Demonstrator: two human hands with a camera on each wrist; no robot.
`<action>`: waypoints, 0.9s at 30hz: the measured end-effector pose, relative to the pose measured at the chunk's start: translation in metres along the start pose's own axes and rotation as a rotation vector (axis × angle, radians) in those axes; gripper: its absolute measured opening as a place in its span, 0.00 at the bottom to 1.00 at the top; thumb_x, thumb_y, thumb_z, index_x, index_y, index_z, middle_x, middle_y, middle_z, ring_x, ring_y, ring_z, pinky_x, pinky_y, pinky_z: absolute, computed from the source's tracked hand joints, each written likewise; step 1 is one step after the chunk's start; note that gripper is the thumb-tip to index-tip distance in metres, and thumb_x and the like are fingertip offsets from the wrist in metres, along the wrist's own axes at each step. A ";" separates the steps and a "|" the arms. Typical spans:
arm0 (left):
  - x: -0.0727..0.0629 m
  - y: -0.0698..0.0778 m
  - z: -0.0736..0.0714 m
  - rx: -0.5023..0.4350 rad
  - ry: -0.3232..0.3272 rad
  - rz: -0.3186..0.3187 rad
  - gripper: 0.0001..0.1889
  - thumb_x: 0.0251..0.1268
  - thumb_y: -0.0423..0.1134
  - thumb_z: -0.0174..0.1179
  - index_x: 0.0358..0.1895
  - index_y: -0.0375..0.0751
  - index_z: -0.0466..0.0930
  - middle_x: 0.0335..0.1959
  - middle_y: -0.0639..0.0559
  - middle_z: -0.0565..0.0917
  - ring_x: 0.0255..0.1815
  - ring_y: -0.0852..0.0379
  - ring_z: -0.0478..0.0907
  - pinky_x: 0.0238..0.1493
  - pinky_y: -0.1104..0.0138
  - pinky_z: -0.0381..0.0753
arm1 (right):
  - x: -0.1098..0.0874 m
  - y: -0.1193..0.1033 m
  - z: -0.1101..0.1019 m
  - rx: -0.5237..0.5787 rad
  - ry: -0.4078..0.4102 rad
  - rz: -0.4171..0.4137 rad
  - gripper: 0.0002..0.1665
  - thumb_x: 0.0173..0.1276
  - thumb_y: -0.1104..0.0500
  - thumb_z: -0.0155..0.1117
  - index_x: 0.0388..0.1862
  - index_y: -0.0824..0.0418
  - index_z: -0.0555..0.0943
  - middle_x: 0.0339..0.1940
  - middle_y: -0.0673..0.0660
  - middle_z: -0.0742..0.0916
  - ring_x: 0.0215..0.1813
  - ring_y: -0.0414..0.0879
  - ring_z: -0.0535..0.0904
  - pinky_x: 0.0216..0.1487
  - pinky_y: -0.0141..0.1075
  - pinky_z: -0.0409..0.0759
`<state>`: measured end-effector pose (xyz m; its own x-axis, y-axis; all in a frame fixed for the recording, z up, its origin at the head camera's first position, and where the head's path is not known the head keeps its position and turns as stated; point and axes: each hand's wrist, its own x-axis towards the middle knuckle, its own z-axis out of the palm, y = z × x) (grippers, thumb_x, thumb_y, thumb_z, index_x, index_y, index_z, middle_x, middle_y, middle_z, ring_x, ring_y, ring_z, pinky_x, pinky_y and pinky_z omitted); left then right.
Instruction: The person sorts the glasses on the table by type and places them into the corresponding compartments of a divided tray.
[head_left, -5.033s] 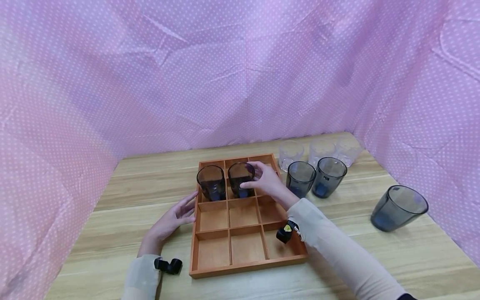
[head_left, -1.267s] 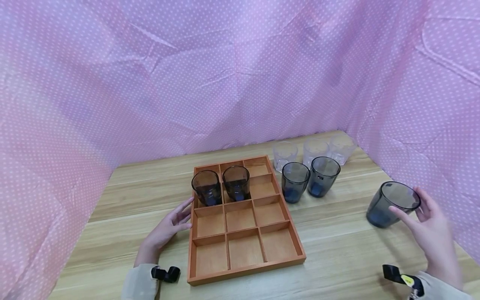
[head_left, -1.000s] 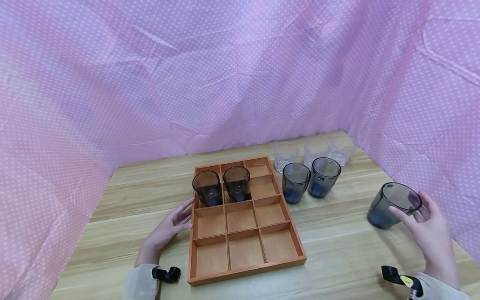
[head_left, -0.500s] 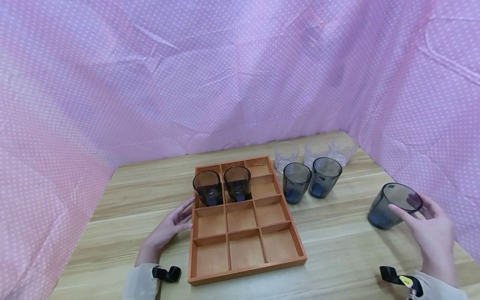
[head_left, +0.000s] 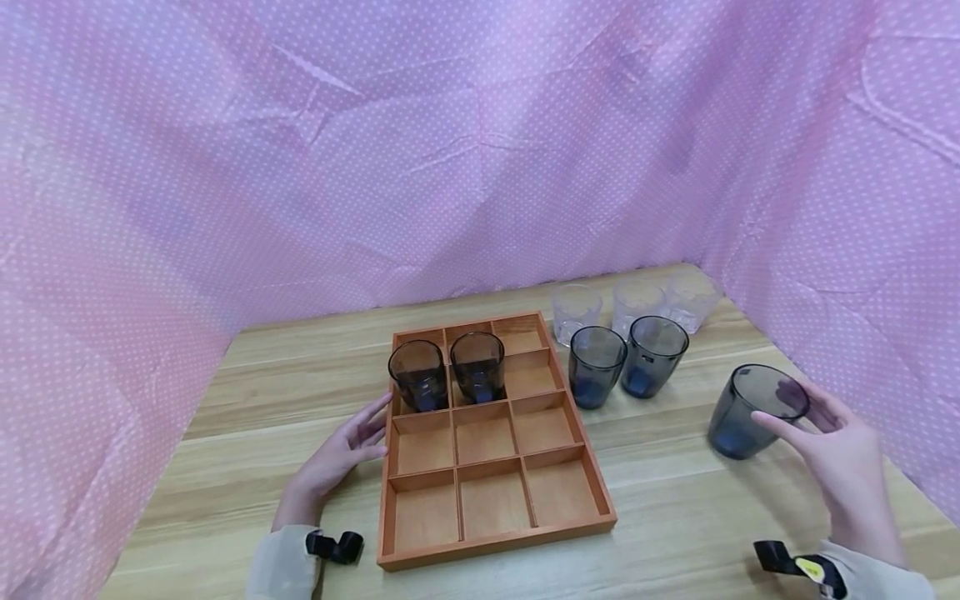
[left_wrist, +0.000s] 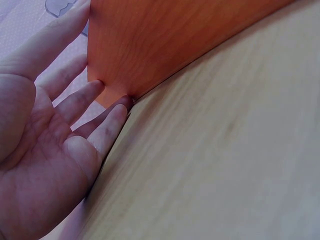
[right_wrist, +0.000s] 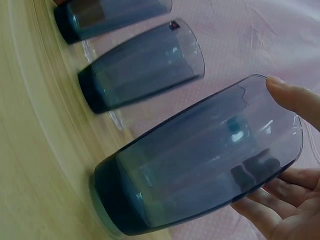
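My right hand (head_left: 843,462) holds a smoky dark glass tumbler (head_left: 742,425) near its rim, thumb on the near side and fingers on the far side. In the right wrist view this tumbler (right_wrist: 195,160) has its base close over the wood. My left hand (head_left: 337,458) lies along the left side of a brown wooden divided tray (head_left: 495,542), fingertips touching its outer wall. The left wrist view shows straight fingers (left_wrist: 80,102) against that wall (left_wrist: 165,45). Two dark tumblers, one left (head_left: 418,379) and one middle (head_left: 478,371), stand in the tray's second row from the back.
Right of the tray stand two more dark tumblers, a nearer one (head_left: 596,371) and one beside it (head_left: 652,358). Behind them are three clear glasses (head_left: 576,312). Polka-dot pink cloth (head_left: 480,167) hangs around the wooden table (head_left: 277,383).
My right hand has let go of the middle tumbler in the tray, moved right and gripped the lone dark tumbler, which has just shifted left. My left hand stays at the tray.
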<state>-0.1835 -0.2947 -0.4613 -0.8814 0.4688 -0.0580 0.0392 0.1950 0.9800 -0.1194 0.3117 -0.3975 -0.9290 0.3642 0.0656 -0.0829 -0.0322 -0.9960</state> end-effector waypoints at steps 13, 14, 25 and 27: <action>0.001 0.002 0.001 -0.003 0.007 0.001 0.41 0.68 0.33 0.58 0.79 0.46 0.44 0.77 0.30 0.46 0.76 0.31 0.47 0.60 0.83 0.64 | -0.005 -0.016 0.029 -0.070 -0.224 -0.077 0.37 0.54 0.74 0.71 0.64 0.57 0.75 0.46 0.35 0.88 0.51 0.21 0.79 0.46 0.12 0.70; 0.001 0.002 0.001 -0.003 0.007 0.001 0.41 0.68 0.34 0.58 0.79 0.46 0.44 0.77 0.30 0.46 0.76 0.31 0.47 0.60 0.83 0.64 | -0.006 -0.018 0.031 -0.086 -0.238 -0.081 0.37 0.55 0.74 0.71 0.65 0.57 0.75 0.46 0.35 0.88 0.51 0.21 0.79 0.46 0.13 0.71; 0.001 0.002 0.001 -0.001 0.008 -0.002 0.42 0.67 0.34 0.59 0.79 0.46 0.44 0.78 0.31 0.46 0.77 0.31 0.47 0.60 0.82 0.64 | -0.014 -0.026 0.057 -0.006 -0.398 -0.189 0.37 0.54 0.81 0.65 0.64 0.62 0.75 0.50 0.41 0.88 0.55 0.28 0.81 0.48 0.18 0.77; 0.001 0.002 0.001 0.001 0.007 0.001 0.42 0.67 0.34 0.59 0.79 0.46 0.44 0.78 0.31 0.46 0.76 0.31 0.47 0.60 0.82 0.64 | -0.014 -0.027 0.062 0.020 -0.429 -0.208 0.37 0.54 0.82 0.64 0.64 0.63 0.75 0.51 0.43 0.88 0.55 0.30 0.81 0.48 0.20 0.77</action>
<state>-0.1836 -0.2928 -0.4593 -0.8848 0.4627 -0.0561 0.0401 0.1955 0.9799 -0.1264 0.2495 -0.3676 -0.9567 -0.0523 0.2863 -0.2857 -0.0187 -0.9581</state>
